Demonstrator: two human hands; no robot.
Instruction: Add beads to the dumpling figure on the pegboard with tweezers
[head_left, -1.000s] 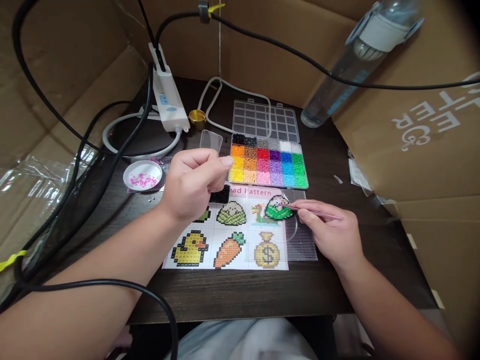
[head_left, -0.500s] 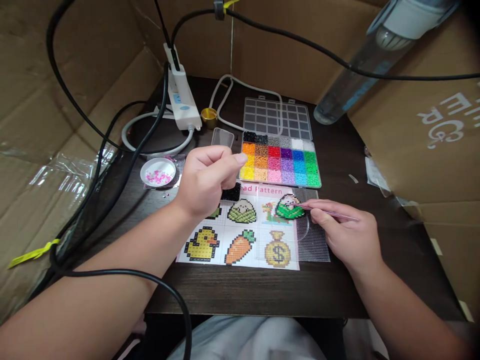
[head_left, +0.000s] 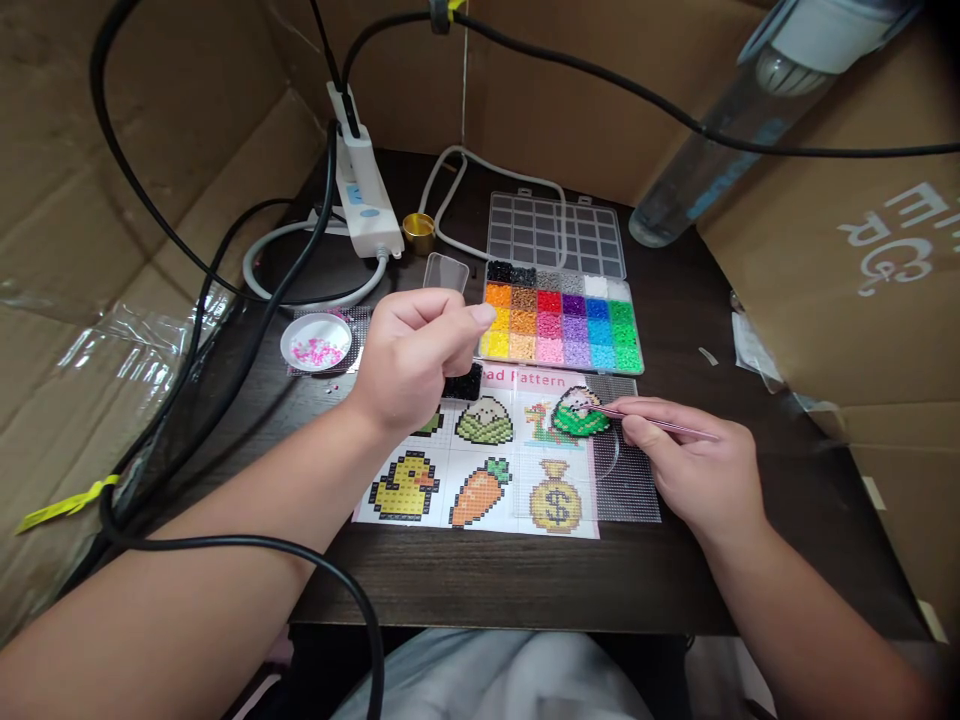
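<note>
My right hand (head_left: pixel 694 460) is closed on thin pinkish metal tweezers (head_left: pixel 667 424). Their tips touch or hover just over a bead figure (head_left: pixel 581 412) in green, white and black. That figure lies on a clear pegboard (head_left: pixel 626 475), which overlaps a printed bead pattern sheet (head_left: pixel 442 480). Over the sheet's upper left, my left hand (head_left: pixel 416 355) is curled into a fist with the thumb on top. Whatever its fingers may hold is hidden. Partly behind this fist sits a small tray of black beads (head_left: pixel 465 382).
A compartment box of coloured beads (head_left: pixel 559 320) stands with its lid open behind the sheet. At left are a white dish of pink beads (head_left: pixel 316 343), a power strip (head_left: pixel 367 200) and black cables (head_left: pixel 300 270). Also there: a gold cup (head_left: pixel 418 232) and cardboard walls (head_left: pixel 555 80).
The tweezer tips have shifted very slightly over the bead figure. My left hand stays in place.
</note>
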